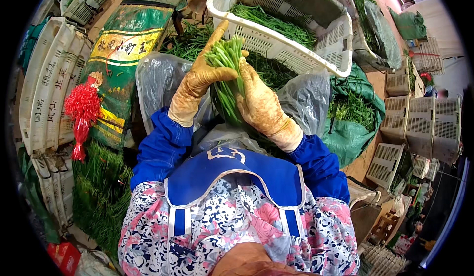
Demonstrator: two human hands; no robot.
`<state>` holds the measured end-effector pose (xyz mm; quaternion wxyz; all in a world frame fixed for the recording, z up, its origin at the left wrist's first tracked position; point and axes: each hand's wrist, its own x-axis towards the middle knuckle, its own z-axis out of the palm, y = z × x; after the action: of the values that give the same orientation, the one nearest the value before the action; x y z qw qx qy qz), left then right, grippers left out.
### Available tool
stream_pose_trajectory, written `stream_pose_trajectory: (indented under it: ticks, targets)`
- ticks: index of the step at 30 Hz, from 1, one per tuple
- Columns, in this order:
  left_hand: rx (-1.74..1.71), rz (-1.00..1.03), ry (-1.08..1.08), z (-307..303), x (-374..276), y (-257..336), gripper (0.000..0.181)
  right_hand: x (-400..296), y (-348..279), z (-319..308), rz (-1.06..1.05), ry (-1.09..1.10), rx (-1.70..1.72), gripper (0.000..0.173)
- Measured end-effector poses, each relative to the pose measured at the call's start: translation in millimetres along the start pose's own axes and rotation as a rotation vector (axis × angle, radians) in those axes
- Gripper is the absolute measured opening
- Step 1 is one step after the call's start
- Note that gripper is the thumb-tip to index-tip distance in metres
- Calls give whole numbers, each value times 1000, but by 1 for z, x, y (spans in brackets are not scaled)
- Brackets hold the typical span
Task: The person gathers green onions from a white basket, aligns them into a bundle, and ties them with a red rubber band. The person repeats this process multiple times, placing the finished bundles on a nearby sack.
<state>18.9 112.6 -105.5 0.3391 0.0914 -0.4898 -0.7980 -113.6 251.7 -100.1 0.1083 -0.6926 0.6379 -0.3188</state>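
Observation:
A bunch of long green leafy stalks (227,59), probably garlic chives, stands between my two hands over my lap, its pale cut ends uppermost. My left hand (202,72), in a soiled yellowish glove, curls around its left side with the thumb across the stalks and the index finger stretched upward. On the other side, my right hand (259,102), in a similar glove, lies nearly flat along the stalks with its fingers together. The lower leaves run down out of sight between my hands and the clear plastic (229,137) on my lap.
Ahead is a white plastic crate (285,46) holding more green stalks. A bundle of red ties (82,105) lies on a green printed sack (118,50) at left, above heaped greens (100,191). An open green sack (346,142) of greens stands at right, before stacked crates (418,124).

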Motion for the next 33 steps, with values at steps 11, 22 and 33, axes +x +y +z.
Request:
stream_pose_trajectory:
  ticks: [11, 22, 33]
  targets:
    - [-65, -119, 155, 1, -1, 5, 81, 7, 1, -32, 3, 9, 201, 80]
    - [-35, -87, 93, -4, -2, -11, 80, 5, -3, 3, -91, 170, -130, 42]
    - [-487, 477, 91, -66, -5, 68, 37, -25, 100, -84, 310, 309, 537, 39]
